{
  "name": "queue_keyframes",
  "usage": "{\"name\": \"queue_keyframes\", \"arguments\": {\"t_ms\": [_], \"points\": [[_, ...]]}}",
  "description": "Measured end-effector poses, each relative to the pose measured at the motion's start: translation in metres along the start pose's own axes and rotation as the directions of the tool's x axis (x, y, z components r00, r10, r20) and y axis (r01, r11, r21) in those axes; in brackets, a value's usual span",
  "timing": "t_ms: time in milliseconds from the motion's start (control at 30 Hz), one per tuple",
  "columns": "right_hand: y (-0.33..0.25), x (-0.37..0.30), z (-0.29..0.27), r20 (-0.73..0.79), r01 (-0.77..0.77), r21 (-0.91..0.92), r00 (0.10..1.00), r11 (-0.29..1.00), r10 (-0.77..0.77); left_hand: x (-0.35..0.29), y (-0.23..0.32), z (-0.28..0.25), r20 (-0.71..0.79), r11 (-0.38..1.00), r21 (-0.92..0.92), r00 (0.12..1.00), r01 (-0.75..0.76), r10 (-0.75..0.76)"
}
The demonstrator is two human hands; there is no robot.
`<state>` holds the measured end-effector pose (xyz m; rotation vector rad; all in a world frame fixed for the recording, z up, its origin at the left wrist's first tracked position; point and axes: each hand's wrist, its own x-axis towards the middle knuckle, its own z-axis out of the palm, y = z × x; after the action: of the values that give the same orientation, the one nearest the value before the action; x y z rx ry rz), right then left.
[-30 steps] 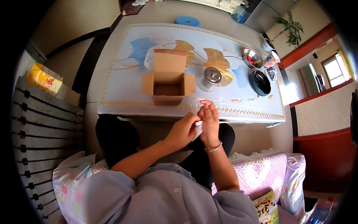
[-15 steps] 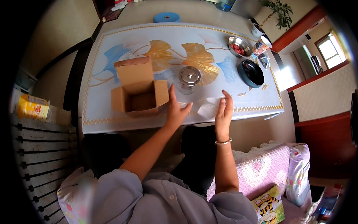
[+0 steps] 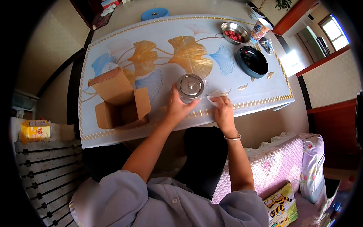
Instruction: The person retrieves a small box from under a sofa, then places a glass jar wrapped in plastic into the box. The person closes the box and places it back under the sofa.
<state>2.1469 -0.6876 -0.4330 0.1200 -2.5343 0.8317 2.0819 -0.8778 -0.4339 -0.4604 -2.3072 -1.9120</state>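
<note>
A clear glass jar with a round steel lid (image 3: 190,87) stands near the table's front edge. My left hand (image 3: 178,106) is wrapped round its near left side, thumb and fingers on the glass. To the right of it, my right hand (image 3: 224,113) pinches a crumpled white tissue (image 3: 214,97) just over the tablecloth. A silvery bangle (image 3: 233,138) circles my right wrist. On the left, an opened cardboard box (image 3: 117,94) lies with its flaps spread; its dark inside shows nothing I can make out.
At the far right of the patterned table (image 3: 166,119) are a steel bowl (image 3: 235,27) of red pieces, a printed paper cup (image 3: 261,29) and a black ashtray-like dish (image 3: 252,61). A pink quilted sofa (image 3: 264,166) is at my right. Beyond the table sits a blue stool (image 3: 154,14).
My left hand has closed round the jar, which was standing untouched. My right hand has turned its fingers down and gathered up the tissue. The whole view has shifted slightly.
</note>
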Motion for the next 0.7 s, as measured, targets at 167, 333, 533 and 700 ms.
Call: {"name": "queue_keyframes", "arguments": {"t_ms": [167,333,533,700], "points": [[-0.047,0.034,-0.027,-0.179,-0.147,0.439,0.952,0.886,0.247,-0.007,0.000,0.003,0.039,0.997,-0.055,0.998,-0.046,0.049],[-0.068,0.069,-0.002,0.055,0.164,0.369,0.979,0.915,-0.198,-0.004,0.004,0.004,0.067,0.995,-0.042,0.993,-0.090,0.093],[-0.061,0.087,0.005,0.169,0.081,0.452,0.970,0.889,-0.174,-0.006,0.002,0.001,0.052,0.990,-0.128,0.996,-0.062,0.069],[-0.081,0.034,0.003,-0.034,0.085,0.079,0.996,0.993,-0.082,-0.005,-0.001,0.004,0.050,0.993,-0.071,0.994,-0.098,0.102]]}}
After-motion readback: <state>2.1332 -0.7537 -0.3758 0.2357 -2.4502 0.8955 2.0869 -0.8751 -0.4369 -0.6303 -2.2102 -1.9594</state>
